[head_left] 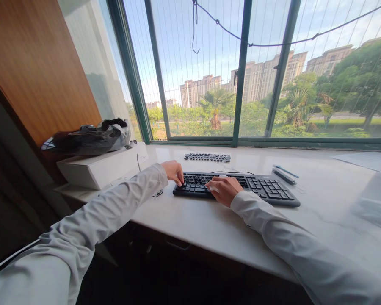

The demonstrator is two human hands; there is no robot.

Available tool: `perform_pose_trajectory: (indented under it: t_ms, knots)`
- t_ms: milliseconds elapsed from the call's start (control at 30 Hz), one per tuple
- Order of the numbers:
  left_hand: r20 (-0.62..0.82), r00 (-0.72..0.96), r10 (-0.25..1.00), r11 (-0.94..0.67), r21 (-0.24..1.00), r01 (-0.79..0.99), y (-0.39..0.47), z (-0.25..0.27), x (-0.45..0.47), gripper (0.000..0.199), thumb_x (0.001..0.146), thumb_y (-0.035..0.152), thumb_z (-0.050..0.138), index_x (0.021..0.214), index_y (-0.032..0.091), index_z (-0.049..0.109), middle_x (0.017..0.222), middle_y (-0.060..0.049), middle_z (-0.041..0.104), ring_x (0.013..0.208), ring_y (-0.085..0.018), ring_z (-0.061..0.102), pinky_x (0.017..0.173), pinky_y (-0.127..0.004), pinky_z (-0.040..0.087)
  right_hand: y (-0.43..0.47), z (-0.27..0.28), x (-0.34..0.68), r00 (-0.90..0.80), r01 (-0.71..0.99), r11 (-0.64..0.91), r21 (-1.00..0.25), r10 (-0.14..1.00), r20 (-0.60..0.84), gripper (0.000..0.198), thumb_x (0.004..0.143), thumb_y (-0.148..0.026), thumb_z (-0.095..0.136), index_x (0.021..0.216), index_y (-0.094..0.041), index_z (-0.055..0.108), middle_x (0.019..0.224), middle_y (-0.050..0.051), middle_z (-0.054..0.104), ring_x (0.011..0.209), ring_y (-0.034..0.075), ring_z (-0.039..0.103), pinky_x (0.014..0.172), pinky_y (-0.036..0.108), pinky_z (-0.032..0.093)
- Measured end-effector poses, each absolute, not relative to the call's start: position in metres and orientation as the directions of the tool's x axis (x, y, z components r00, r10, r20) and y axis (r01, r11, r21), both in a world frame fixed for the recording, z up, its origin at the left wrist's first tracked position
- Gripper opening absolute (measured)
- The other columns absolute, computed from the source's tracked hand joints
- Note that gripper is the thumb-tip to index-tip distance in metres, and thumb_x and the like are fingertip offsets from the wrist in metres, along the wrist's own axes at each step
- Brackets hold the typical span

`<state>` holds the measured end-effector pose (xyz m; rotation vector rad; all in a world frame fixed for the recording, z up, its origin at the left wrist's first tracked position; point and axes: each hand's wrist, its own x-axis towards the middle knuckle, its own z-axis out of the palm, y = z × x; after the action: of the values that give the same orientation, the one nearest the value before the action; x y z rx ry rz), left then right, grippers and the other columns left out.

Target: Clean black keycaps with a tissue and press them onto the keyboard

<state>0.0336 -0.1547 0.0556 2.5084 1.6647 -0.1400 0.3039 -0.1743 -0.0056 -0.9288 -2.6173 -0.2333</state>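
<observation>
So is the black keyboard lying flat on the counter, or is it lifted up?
Flat. The black keyboard rests on the white counter, with the left hand and right hand on it.

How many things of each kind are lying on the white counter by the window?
Black keyboard: 1
Row of loose black keycaps: 1
Pens: 2
White box: 1
Paper sheet: 1
Total: 6
</observation>
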Motion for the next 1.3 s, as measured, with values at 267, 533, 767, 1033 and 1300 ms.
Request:
perform_pose_trajectory:
  t_ms: [267,533,767,1033,1300]
  knots:
    - [-0.159,0.351,0.923,-0.349,0.038,0.936,-0.153,0.056,0.038,0.028,0.055,0.037,0.078,0.082,0.030,0.075,0.078,0.004,0.073,0.073,-0.012,0.064,0.062,-0.018,0.041,-0.176,-0.006,0.302,-0.720,0.639,0.769,0.030,0.583,0.376,0.034,0.089,-0.031,0.037,0.111,-0.031,0.062,0.105,0.003,0.066,0.087,0.020,0.059,0.065,0.029,0.039]
    - [-0.217,0.358,0.908,-0.364,0.012,0.931,-0.140,0.057,0.046,0.029,0.047,0.038,0.081,0.074,0.028,0.076,0.074,0.004,0.072,0.071,-0.011,0.064,0.062,-0.017,0.041,-0.189,-0.003,0.290,-0.753,0.610,0.787,0.099,0.535,0.383,0.042,0.093,-0.046,0.028,0.129,-0.035,0.047,0.107,0.004,0.062,0.077,0.017,0.058,0.070,0.031,0.036]
    - [-0.284,0.341,0.896,-0.330,0.085,0.940,-0.129,0.053,0.041,0.035,0.042,0.041,0.082,0.074,0.027,0.075,0.072,0.003,0.072,0.073,-0.012,0.063,0.065,-0.017,0.042,-0.193,-0.004,0.266,-0.808,0.550,0.817,0.172,0.469,0.356,0.051,0.092,-0.052,0.022,0.136,-0.033,0.037,0.108,0.009,0.055,0.071,0.015,0.055,0.073,0.033,0.033]
    - [-0.354,0.327,0.876,-0.322,0.074,0.944,-0.115,0.055,0.043,0.040,0.034,0.040,0.084,0.070,0.026,0.075,0.069,0.003,0.070,0.072,-0.014,0.061,0.066,-0.020,0.043,-0.190,-0.002,0.260,-0.813,0.561,0.805,0.191,0.494,0.308,0.052,0.092,-0.053,0.022,0.141,-0.036,0.026,0.107,0.007,0.054,0.071,0.014,0.056,0.074,0.032,0.033]
    - [-0.374,0.308,0.875,-0.263,0.168,0.950,-0.109,0.047,0.037,0.032,0.037,0.041,0.084,0.063,0.025,0.074,0.067,0.002,0.070,0.075,-0.017,0.062,0.072,-0.023,0.046,-0.192,0.004,0.252,-0.794,0.592,0.790,0.163,0.535,0.289,0.048,0.091,-0.054,0.022,0.131,-0.039,0.042,0.105,0.005,0.057,0.073,0.015,0.059,0.070,0.031,0.036]
